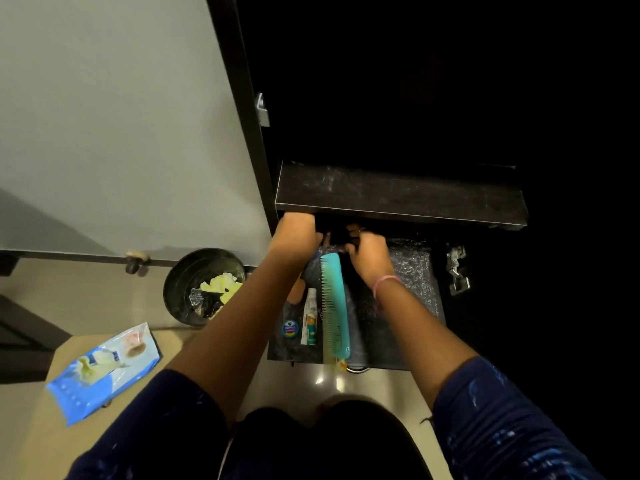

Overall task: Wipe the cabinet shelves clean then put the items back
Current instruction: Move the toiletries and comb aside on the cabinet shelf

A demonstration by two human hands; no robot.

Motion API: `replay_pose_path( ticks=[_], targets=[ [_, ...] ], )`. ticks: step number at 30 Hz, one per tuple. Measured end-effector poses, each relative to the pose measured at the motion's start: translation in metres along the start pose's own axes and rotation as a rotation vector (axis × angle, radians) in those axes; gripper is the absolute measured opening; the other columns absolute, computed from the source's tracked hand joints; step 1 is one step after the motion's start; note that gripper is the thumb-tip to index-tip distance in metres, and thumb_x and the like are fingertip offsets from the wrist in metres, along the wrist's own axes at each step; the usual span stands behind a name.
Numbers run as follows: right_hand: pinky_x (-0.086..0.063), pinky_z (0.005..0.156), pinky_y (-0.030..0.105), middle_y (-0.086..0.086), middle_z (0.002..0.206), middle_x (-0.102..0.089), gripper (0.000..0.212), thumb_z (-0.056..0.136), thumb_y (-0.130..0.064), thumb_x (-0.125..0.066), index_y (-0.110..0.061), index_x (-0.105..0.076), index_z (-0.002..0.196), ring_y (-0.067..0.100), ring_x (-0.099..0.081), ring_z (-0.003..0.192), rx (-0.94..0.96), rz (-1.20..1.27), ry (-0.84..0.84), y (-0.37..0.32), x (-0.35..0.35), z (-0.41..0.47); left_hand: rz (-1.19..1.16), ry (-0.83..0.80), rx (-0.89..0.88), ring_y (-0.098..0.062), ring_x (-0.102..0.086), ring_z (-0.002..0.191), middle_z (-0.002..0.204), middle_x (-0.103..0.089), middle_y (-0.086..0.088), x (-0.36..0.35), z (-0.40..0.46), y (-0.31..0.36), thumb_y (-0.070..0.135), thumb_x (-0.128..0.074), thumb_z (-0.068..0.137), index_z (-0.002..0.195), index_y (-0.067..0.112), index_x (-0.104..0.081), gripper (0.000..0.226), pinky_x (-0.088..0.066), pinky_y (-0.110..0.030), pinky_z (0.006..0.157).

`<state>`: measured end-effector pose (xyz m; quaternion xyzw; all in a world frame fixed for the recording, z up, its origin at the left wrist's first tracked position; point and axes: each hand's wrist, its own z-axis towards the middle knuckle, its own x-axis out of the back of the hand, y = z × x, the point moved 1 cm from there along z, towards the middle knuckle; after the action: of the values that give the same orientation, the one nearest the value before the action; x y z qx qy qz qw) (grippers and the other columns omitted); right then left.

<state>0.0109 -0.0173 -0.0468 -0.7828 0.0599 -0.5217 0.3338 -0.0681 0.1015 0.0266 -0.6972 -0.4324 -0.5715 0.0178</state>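
Note:
Both my hands reach into the dark cabinet under an upper shelf (398, 197) with pale dusty smears. My left hand (298, 233) is partly hidden beneath that shelf's front edge. My right hand (369, 256) is curled around a small dark object that I cannot make out. On the lower shelf (415, 282) lie a turquoise comb (334, 306), a white tube (310, 317) and a small round blue tin (290, 328), all between my forearms.
The open cabinet door (121, 126) stands at the left. A black bin (204, 285) holding crumpled yellow wipes sits on the floor. A blue pack of wipes (104, 368) lies on a stool at lower left. A door hinge (457, 270) hangs at the right.

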Motion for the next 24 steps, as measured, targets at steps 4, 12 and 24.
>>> replay_pose_path(
  ticks=[4, 12, 24],
  targets=[
    [-0.048, 0.098, 0.031, 0.012, 0.115, -0.064, 0.028, 0.087, -0.007, -0.061, -0.006, -0.062, 0.115, 0.022, -0.061, 0.106, 0.052, 0.135, 0.14, -0.004, 0.014, -0.028, -0.103, 0.193, -0.084, -0.024, -0.048, 0.12, 0.132, -0.046, -0.011, 0.003, -0.035, -0.008, 0.017, -0.059, 0.089, 0.132, 0.007, -0.044, 0.046, -0.04, -0.027, 0.096],
    [-0.049, 0.071, 0.007, 0.006, 0.093, -0.07, 0.013, 0.085, -0.006, -0.063, -0.011, -0.068, 0.096, 0.007, -0.064, 0.077, 0.137, 0.406, 0.333, -0.042, 0.005, -0.11, -0.346, 0.413, -0.142, -0.018, -0.056, 0.101, 0.114, -0.059, -0.011, 0.001, -0.114, -0.082, 0.018, -0.065, 0.085, 0.119, 0.007, -0.059, 0.037, -0.034, -0.013, 0.083],
    [-0.048, 0.074, 0.01, 0.0, 0.093, -0.066, 0.011, 0.089, -0.012, -0.06, -0.015, -0.069, 0.094, 0.001, -0.059, 0.077, 0.294, 0.377, -0.172, -0.184, -0.194, -0.216, -0.634, 0.39, 0.493, -0.022, -0.06, 0.102, 0.114, -0.064, -0.009, 0.004, -0.207, -0.34, 0.013, -0.056, 0.089, 0.115, 0.009, -0.059, 0.026, -0.045, -0.029, 0.088]
  ],
)
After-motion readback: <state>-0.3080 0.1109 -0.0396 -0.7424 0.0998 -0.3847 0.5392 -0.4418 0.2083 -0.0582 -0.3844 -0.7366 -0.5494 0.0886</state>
